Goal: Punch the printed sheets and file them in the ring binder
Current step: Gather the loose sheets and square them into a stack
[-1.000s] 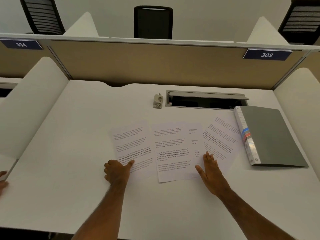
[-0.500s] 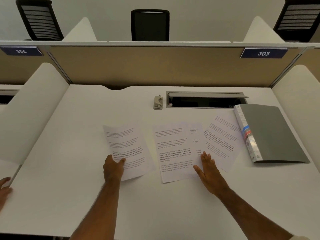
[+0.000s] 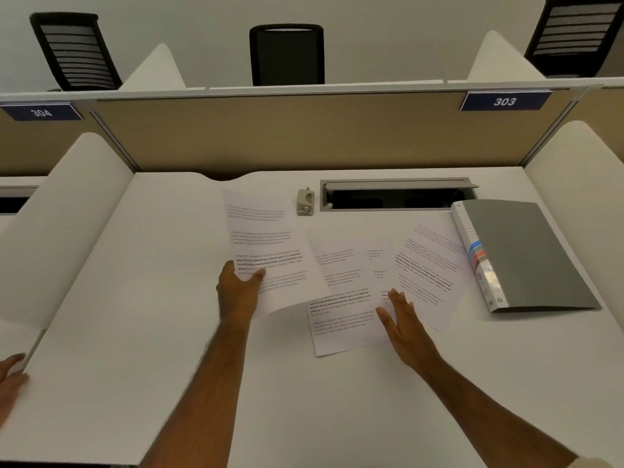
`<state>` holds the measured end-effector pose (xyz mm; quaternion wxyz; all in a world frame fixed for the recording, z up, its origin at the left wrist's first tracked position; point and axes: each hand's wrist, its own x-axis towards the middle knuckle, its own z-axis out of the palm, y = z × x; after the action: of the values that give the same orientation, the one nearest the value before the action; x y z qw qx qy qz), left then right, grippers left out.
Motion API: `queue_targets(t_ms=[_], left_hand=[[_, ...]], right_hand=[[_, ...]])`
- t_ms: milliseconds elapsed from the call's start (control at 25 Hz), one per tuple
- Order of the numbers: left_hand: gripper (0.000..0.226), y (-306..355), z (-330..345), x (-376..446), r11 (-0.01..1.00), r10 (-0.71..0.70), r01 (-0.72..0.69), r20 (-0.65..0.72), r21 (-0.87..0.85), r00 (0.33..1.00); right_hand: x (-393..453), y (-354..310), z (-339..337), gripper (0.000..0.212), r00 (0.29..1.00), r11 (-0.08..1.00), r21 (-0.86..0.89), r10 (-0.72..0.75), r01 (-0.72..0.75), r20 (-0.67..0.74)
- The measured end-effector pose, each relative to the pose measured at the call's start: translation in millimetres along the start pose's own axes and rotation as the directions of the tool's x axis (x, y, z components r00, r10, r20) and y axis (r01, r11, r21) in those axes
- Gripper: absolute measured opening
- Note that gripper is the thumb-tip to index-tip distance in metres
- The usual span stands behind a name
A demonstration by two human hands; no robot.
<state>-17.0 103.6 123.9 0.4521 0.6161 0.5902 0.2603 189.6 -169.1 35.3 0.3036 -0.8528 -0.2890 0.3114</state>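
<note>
head view: left hand (image 3: 238, 292) pinches a lifted sheet (image 3: 270, 251), long axis pointing away toward the hole punch (image 3: 305, 202). right hand (image 3: 403, 324) lies flat, fingers straight, on the desk sheets (image 3: 341, 309) (binder (image 3: 526, 255) closed, at right).

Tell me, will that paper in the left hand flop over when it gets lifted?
Probably. The sheet is thin and already curves where the left hand pinches its lower edge. It looks very light, so it would likely sag or flutter. On the smooth desk it would probably slide easily.
</note>
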Motion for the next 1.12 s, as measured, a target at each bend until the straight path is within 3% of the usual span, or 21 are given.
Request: queue_targets(t_ms=[80, 200, 320, 400, 560, 800, 880, 1000, 1120], left_hand=[[0.041, 8.8, 13.1, -10.0, 0.998, 0.037, -0.034, 0.065, -0.049, 0.997], [0.044, 13.6, 36.6, -29.7, 0.990, 0.088, -0.063, 0.197, -0.129, 0.976], [0.043, 12.4, 61.9, -54.6, 0.983, 0.121, -0.070, 0.306, -0.171, 0.944], [0.047, 8.6, 78.7, -72.3, 0.982, 0.119, -0.057, 0.354, -0.180, 0.927], [0.048, -0.3, 103.3, -100.2, 0.983, 0.089, -0.006, 0.450, -0.183, 0.888], [0.052, -11.3, 120.5, -119.4, 0.993, 0.043, 0.024, 0.554, -0.112, 0.831], [0.043, -14.6, 123.4, -120.1, 0.988, 0.004, 0.082, 0.561, -0.129, 0.828], [0.024, -20.3, 125.2, -111.4, 0.974, -0.088, 0.181, 0.504, -0.138, 0.859], [0.024, -37.3, 128.7, -91.5, 0.982, -0.181, 0.191, 0.289, -0.005, 0.940]], right_hand=[[1.7, -6.9, -5.9, 0.082, 0.998, 0.990, 0.143, -0.003, 0.010, -0.055], [-2.0, -30.3, -23.1, 0.055, 0.988, 0.926, 0.373, 0.006, 0.052, -0.153], [-1.8, -42.9, -41.2, 0.024, 0.986, 0.753, 0.655, 0.049, 0.067, -0.157], [-1.9, -40.9, -54.1, 0.026, 0.995, 0.652, 0.758, 0.064, 0.019, -0.080], [-2.2, -26.1, -71.5, 0.029, 0.992, 0.608, 0.791, 0.125, -0.063, -0.016], [-2.4, 3.4, -73.4, 0.028, 0.982, 0.718, 0.679, 0.189, -0.153, 0.021], [-4.1, 9.4, -73.9, 0.028, 0.981, 0.754, 0.639, 0.192, -0.153, 0.009], [-5.2, 18.2, -77.3, 0.028, 0.981, 0.768, 0.625, 0.194, -0.140, -0.020], [-6.2, 28.4, -82.1, 0.026, 0.978, 0.785, 0.606, 0.201, -0.131, -0.049]])
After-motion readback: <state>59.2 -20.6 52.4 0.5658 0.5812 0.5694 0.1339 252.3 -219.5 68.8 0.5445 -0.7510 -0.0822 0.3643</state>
